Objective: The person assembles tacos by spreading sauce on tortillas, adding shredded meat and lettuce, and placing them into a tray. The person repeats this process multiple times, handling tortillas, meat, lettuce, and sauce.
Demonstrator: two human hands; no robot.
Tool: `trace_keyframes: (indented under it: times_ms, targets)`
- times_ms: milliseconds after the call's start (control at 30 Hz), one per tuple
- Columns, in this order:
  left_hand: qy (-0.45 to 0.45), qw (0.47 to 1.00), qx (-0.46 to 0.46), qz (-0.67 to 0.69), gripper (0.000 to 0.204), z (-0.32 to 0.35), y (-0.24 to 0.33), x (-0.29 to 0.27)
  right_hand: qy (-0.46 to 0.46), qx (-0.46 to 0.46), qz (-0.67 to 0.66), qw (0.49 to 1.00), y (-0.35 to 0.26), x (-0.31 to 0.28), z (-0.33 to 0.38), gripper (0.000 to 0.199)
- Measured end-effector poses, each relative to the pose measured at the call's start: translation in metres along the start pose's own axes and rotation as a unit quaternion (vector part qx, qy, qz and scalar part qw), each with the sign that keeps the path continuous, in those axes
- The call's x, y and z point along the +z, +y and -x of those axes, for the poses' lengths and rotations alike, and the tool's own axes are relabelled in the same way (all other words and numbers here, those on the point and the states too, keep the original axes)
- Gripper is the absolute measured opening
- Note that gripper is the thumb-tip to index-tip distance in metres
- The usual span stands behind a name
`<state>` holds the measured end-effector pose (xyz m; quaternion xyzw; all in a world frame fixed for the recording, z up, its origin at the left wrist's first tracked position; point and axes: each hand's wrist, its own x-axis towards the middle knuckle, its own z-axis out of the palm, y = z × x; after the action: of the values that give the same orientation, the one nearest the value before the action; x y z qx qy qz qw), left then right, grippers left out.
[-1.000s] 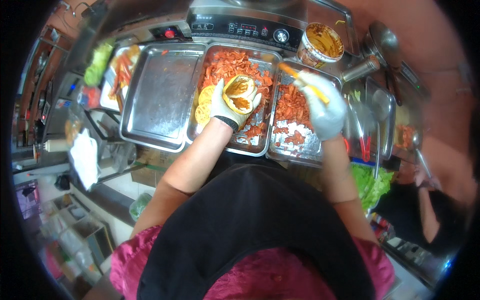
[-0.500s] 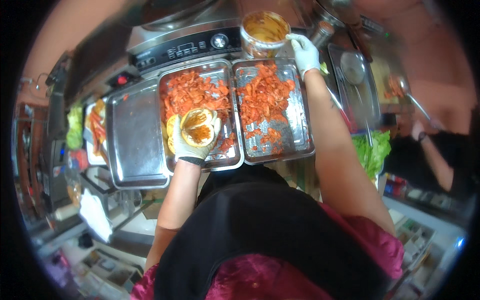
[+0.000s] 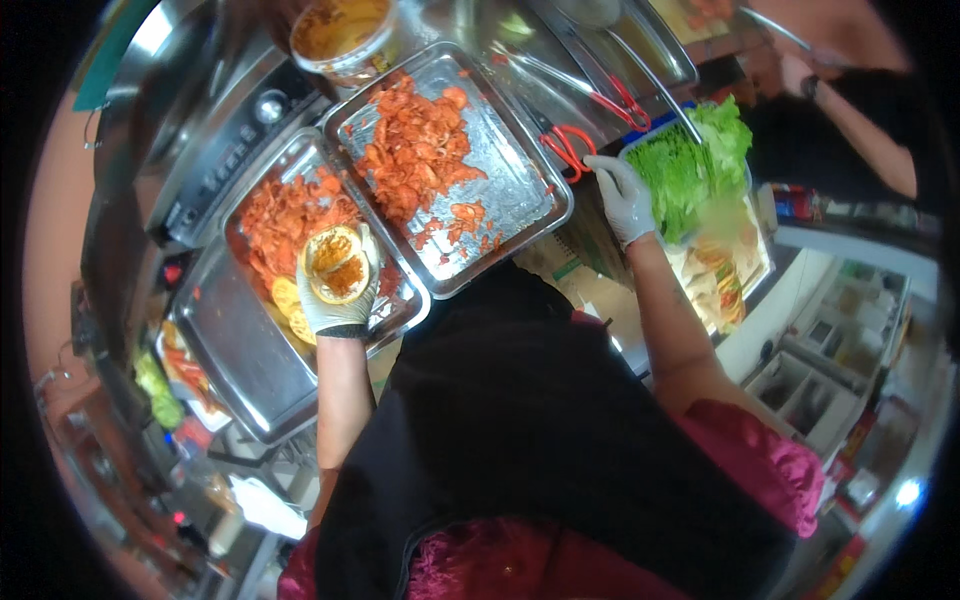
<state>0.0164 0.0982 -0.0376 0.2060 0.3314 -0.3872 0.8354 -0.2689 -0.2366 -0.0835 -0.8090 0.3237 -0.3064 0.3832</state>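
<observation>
My left hand point(image 3: 345, 312), gloved, is closed around a split round bread bun point(image 3: 338, 264) whose cut faces are smeared with brown sauce. It hovers over a metal tray point(image 3: 413, 308) of reddish sliced meat point(image 3: 280, 222), where yellow bun pieces point(image 3: 293, 305) also lie. My right hand point(image 3: 626, 200), gloved too, has its fingers apart and empty. It is beside a container of green lettuce point(image 3: 692, 168), just right of a red scissors handle point(image 3: 568, 150). A second metal tray point(image 3: 520, 235), with more reddish meat point(image 3: 418, 148), lies between my hands.
A sauce-stained bucket point(image 3: 345, 40) stands behind the trays, near a cooker control panel point(image 3: 225, 150). Red-handled tongs point(image 3: 607, 98) lie at the back. A bare metal tray point(image 3: 250, 355) is at left. Another person's hand point(image 3: 793, 75) shows at far right. Filled wraps point(image 3: 727, 275) sit below the lettuce.
My right hand has left the bucket rim and swung right, toward the lettuce. The whole view has turned to the right. My left hand still holds the bun, now less widely opened.
</observation>
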Motion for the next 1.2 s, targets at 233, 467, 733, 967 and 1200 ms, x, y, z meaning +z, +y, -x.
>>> trace_keyframes:
  times_ms: [233,467,733,967,1200]
  targets:
    - [-0.014,1.0,-0.012,-0.023,0.062,-0.012,-0.013,0.016,0.061,0.039,0.191,0.979,0.053,-0.041,0.013,0.018]
    - [0.016,0.998,0.0,-0.054,0.068,-0.018,-0.025,0.023,0.039,0.32,0.402,0.857,0.122,-0.08,0.008,0.052]
    - [0.002,0.997,-0.04,-0.062,0.056,-0.02,-0.031,0.037,0.044,0.182,0.398,0.898,0.135,-0.078,-0.005,0.032]
    - [-0.021,0.996,-0.056,-0.064,0.062,-0.022,-0.028,0.028,0.174,0.292,-0.363,0.867,0.071,-0.08,-0.005,0.016]
    - [-0.131,0.983,-0.104,-0.08,0.076,-0.039,-0.057,0.041,-0.034,0.225,-0.559,0.797,-0.138,0.051,-0.037,0.024]
